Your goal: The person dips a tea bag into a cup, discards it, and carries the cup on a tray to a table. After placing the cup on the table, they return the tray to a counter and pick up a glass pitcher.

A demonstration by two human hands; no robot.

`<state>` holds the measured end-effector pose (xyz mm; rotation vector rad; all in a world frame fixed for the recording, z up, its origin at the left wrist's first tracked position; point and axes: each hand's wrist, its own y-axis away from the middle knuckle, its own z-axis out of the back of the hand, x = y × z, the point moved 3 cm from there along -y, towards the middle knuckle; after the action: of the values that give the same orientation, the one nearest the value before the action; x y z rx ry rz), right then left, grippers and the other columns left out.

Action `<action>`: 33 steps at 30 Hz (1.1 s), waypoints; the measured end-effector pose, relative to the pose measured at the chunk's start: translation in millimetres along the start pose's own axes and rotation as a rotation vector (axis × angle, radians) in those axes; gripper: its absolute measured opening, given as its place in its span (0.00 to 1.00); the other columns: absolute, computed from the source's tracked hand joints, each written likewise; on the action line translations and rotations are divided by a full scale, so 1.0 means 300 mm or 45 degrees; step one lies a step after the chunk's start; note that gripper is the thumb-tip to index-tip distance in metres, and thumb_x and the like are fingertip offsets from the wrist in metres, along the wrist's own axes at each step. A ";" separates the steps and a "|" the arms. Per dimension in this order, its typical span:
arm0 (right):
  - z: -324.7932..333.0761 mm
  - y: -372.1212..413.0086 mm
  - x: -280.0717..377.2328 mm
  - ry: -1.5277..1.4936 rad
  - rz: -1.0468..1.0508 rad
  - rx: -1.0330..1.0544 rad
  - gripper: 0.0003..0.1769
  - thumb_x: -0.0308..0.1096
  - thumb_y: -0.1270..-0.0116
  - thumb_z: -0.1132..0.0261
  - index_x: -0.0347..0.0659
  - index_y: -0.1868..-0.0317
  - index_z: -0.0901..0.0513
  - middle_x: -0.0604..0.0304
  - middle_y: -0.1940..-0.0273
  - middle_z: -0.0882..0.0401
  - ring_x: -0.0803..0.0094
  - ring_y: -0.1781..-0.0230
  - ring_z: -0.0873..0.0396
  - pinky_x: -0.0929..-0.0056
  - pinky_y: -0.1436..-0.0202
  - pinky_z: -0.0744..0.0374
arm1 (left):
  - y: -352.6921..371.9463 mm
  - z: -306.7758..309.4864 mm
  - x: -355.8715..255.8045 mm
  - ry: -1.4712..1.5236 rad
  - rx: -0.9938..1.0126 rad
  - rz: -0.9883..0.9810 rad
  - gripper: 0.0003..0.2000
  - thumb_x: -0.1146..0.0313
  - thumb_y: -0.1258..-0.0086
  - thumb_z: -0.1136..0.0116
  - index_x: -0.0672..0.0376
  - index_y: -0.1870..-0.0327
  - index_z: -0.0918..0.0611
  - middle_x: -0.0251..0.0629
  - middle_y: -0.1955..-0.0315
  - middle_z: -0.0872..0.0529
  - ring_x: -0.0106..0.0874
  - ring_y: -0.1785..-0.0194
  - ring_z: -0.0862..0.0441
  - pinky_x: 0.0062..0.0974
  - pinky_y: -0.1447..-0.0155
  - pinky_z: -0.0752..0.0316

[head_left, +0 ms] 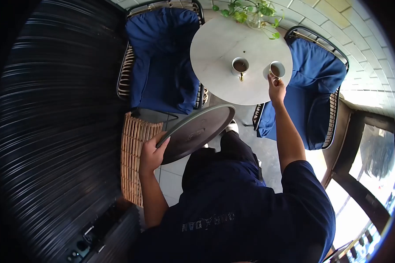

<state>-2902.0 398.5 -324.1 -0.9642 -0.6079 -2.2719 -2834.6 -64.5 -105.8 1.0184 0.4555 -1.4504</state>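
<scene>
Navy shirt (254, 201) foremost, left hand (152, 154) clamps a tray (199, 131), right hand (277, 90) pinches a cup (277, 69) near another mug (240, 66).

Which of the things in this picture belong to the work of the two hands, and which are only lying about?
In the work:
tilted round tray, held by left hand
mug gripped by right hand
round table
second mug, probably

Only around:
leafy plant
left chair
right chair
woven wicker piece
</scene>
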 end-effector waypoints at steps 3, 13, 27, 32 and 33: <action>-0.061 -0.070 -0.035 -0.033 0.044 0.011 0.25 0.56 0.40 0.32 0.38 0.72 0.21 0.70 0.83 0.35 0.80 0.79 0.39 0.73 0.74 0.37 | 0.012 -0.018 -0.052 0.012 -0.004 0.097 0.12 0.70 0.30 0.44 0.69 0.53 0.19 0.44 0.69 0.14 0.24 0.66 0.20 0.23 0.60 0.27; -0.116 -0.139 -0.059 -0.124 -0.055 0.034 0.25 0.55 0.39 0.32 0.38 0.73 0.23 0.72 0.80 0.37 0.81 0.77 0.41 0.74 0.73 0.39 | 0.003 -0.074 -0.058 -0.018 0.089 0.150 0.11 0.72 0.33 0.42 0.67 0.53 0.18 0.43 0.69 0.14 0.25 0.64 0.17 0.22 0.60 0.26; -0.130 -0.173 -0.084 -0.094 -0.015 0.107 0.26 0.54 0.41 0.30 0.38 0.75 0.26 0.70 0.79 0.37 0.80 0.77 0.39 0.75 0.72 0.36 | 0.024 -0.111 -0.045 -0.031 0.096 0.206 0.11 0.73 0.33 0.44 0.68 0.53 0.18 0.43 0.69 0.13 0.23 0.64 0.18 0.21 0.60 0.26; -0.136 -0.109 -0.136 0.215 0.068 -0.348 0.40 0.56 0.48 0.27 0.31 0.48 0.29 0.49 0.56 0.23 0.60 0.54 0.24 0.63 0.47 0.26 | 0.028 -0.108 -0.010 0.022 0.040 0.182 0.12 0.71 0.35 0.41 0.66 0.52 0.18 0.49 0.67 0.14 0.32 0.62 0.13 0.25 0.60 0.25; -0.145 -0.084 -0.134 0.161 -0.018 -0.283 0.37 0.54 0.46 0.28 0.31 0.49 0.28 0.49 0.58 0.23 0.61 0.54 0.24 0.64 0.47 0.27 | 0.029 -0.105 0.003 0.011 0.032 0.153 0.12 0.70 0.34 0.42 0.66 0.52 0.18 0.49 0.67 0.14 0.29 0.63 0.14 0.24 0.60 0.25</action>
<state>-2917.5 404.0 -386.4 -0.9108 -0.3142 -2.4290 -2816.5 -41.7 -120.8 1.0546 0.3769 -1.3476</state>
